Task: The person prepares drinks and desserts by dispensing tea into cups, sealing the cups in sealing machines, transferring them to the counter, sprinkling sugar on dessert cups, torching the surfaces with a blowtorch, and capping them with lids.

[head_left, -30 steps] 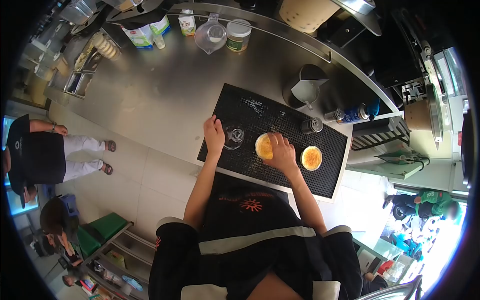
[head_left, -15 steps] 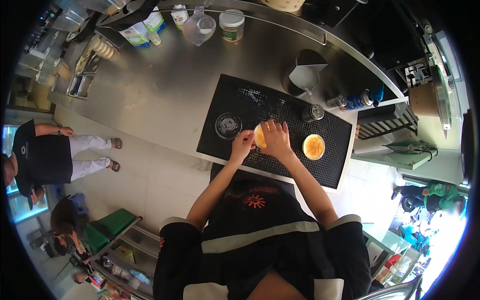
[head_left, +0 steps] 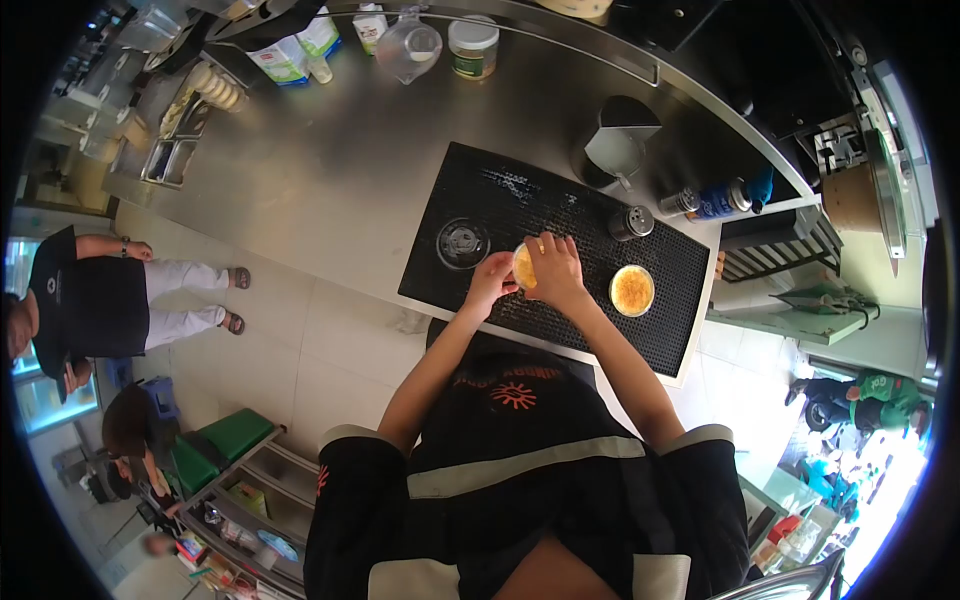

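On the black bar mat (head_left: pixel 425 275) stands a cup with a browned yellow top (head_left: pixel 524 268), partly hidden by my hands. My left hand (head_left: pixel 490 284) grips its left side with curled fingers. My right hand (head_left: pixel 556 270) lies over its top and right side, fingers curved around it. To the left on the mat is a round clear plastic lid (head_left: pixel 463 244). A second cup with the same browned top (head_left: pixel 632 290) sits to the right, uncovered. Behind it stands a metal shaker (head_left: pixel 631 223).
Along the back of the steel counter are a clear measuring jug (head_left: pixel 408 48), a lidded jar (head_left: pixel 473 50) and cartons (head_left: pixel 280 60). A metal pitcher (head_left: pixel 615 150) and a blue can (head_left: pixel 716 200) stand behind the mat. Another person (head_left: pixel 100 290) stands at the left.
The whole view has shifted slightly. Both hands stay on the same cup, with only small finger movement. The other cup and the lid keep their places on the mat.
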Tool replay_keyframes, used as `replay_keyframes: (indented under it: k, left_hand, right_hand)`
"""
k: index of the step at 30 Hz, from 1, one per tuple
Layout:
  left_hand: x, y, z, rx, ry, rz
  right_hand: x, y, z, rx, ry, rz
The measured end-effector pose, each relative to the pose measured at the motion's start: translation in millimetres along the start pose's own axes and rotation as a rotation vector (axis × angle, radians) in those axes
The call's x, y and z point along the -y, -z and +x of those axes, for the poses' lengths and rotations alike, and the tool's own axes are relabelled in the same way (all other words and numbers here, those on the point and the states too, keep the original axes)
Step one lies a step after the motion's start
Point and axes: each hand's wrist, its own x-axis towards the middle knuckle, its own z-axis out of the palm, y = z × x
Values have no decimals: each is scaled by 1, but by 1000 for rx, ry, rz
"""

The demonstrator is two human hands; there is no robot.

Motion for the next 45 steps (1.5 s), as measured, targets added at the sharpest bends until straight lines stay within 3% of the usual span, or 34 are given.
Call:
replay_keyframes:
  k: [5,7,9,11,13,15,17,20,22,23,25,28,30,31,33,36,45]
  left_hand:
    - [-3,10,-23,66,58,-55]
    - [-7,25,-38,82,95,60]
    - [-11,39,-56,26,110,109]
    - [-14,51,-78,-39,106,105]
    - [-7,68,-99,-110,117,88]
    - [-6,79,-114,-105,163,131]
    - [-4,80,-126,-59,224,181]
    - [12,74,-118,49,232,308]
    - [10,54,-106,356,11,668]
    - [7,39,-98,372,11,667]
    - [2,-2,-80,679,-38,785]
    - [13,-57,-50,832,123,569]
    - [24,-89,-31,647,317,493]
    - [32,-102,-21,644,315,494]
    - [47,-123,-5,255,243,298]
    - [57,-139,12,110,116,161]
    - [55,-151,20,104,122,101]
  right_hand:
    - [22,29,13,214,-101,-90]
    - [35,20,28,-30,73,-25]
    - [58,3,50,-43,118,-22]
    - [86,-8,65,90,144,-68]
    - [102,-76,80,-92,80,-210]
    - [108,-28,53,143,235,-7]
    - [101,4,15,144,297,293]
    - [51,38,-44,-41,324,635]
    - [2,59,-82,-140,163,609]
    - [-23,71,-99,-221,95,642]
    - [-67,74,-132,-339,-261,597]
    - [-131,50,-163,-340,-489,526]
    - [-157,24,-163,-297,-471,531]
    - [-161,19,-158,-302,-423,503]
    - [-159,12,-147,-255,-380,483]
    - [-146,14,-132,-189,-346,396]
    - [-129,16,-113,-37,-309,21]
